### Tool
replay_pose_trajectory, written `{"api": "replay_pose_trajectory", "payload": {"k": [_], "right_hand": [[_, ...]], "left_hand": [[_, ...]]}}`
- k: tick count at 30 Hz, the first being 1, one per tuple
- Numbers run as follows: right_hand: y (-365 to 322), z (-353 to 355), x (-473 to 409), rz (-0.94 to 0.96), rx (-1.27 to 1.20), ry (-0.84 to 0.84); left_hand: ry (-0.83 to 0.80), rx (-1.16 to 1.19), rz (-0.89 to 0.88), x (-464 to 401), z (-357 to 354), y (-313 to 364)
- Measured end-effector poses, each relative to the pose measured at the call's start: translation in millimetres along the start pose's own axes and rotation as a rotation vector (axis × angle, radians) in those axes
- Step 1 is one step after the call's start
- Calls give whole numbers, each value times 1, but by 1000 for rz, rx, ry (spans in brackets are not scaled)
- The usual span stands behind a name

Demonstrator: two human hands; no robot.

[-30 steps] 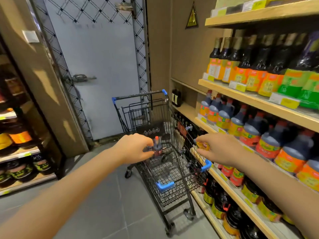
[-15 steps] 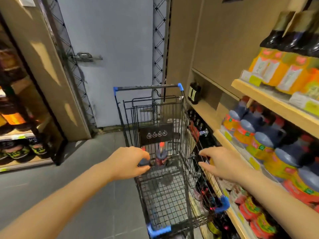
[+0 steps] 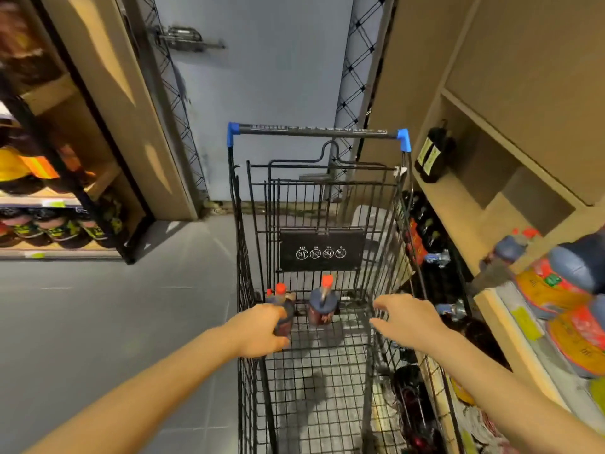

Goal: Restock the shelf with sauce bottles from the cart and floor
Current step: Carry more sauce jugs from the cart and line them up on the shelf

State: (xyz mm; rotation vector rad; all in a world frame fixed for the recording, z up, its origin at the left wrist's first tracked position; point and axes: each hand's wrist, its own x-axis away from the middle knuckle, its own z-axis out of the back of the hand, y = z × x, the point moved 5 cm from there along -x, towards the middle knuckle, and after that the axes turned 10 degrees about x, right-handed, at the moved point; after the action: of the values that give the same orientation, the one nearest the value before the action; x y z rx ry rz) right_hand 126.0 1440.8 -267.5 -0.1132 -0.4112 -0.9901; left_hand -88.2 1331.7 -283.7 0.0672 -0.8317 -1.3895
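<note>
A black wire shopping cart [image 3: 379, 365] with blue corner caps stands in front of me. Inside it, at the left, my left hand [image 3: 258, 332] is shut on a dark sauce bottle [image 3: 285, 314] with a red cap. A second dark bottle with a red cap [image 3: 322, 306] stands upright in the basket just right of it. My right hand [image 3: 406, 319] hovers open over the cart's right rim, fingers spread, holding nothing. The wooden shelf [image 3: 497, 309] on the right carries several dark bottles with orange labels [image 3: 556, 286].
A grey metal door [image 3: 262, 77] with a latch closes the aisle behind the cart. Another shelf unit [image 3: 65, 198] with bottles stands at the left. Dark bottles [image 3: 425, 231] fill the low shelf beside the cart. Grey tiled floor [image 3: 114, 306] lies at the left.
I have leaned over the cart, so the view looks down into the basket. My left hand has closed around the left bottle. My right hand has come off the shelf to above the cart's rim.
</note>
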Motion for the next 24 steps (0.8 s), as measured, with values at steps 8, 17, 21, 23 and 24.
{"api": "replay_pose_trajectory", "payload": {"k": [8,17,21,23,24], "right_hand": [[-10,-116,-124,-93,-76,-146],[-48,-204,-218,-143,-530,-61],[-53,-219,-236,-287,-556,98],[-50,-221,-240,-348,-509,146],[-48,-223,-241,-362,-501,158]], "left_hand": [[-168,194,317,-122,-64,-71],[201,662,679,-202,-103,-146],[346,863,717,-220,-122,-159],[409,969,693,-226,-130,-167],[448,1005,682,-228,-133,-171]]}}
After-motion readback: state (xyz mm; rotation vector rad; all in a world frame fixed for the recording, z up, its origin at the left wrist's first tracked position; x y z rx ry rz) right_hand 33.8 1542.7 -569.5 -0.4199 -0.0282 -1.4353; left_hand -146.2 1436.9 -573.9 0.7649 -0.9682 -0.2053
